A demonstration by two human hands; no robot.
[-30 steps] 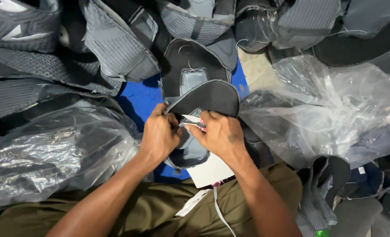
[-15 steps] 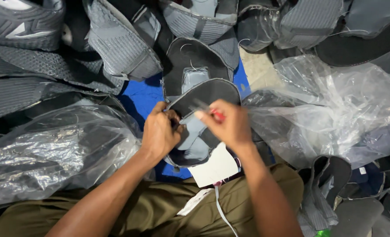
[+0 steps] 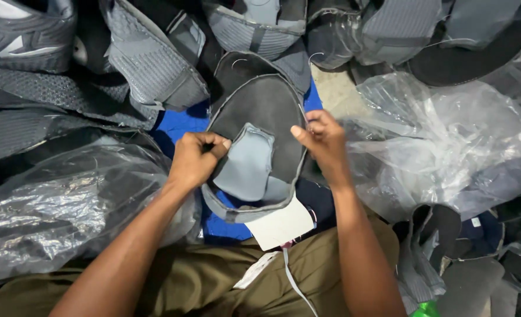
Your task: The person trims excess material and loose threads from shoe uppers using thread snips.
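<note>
Shoe upper, dark grey, is being stretched open above the lap: left hand is pinching its edge, right hand is gripping the opposite rim. Over-pulling risks tearing stitches; grey lining is folding loose.

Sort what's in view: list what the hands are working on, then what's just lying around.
In hand:
left hand
right hand
dark grey shoe upper
its grey tongue

Lying about:
clear plastic bags
piled grey shoe uppers
white card
blue sheet

Left hand and right hand pinch opposite edges of dark grey shoe upper (inner side up) over blue cloth; plastic bags alongside.
</note>
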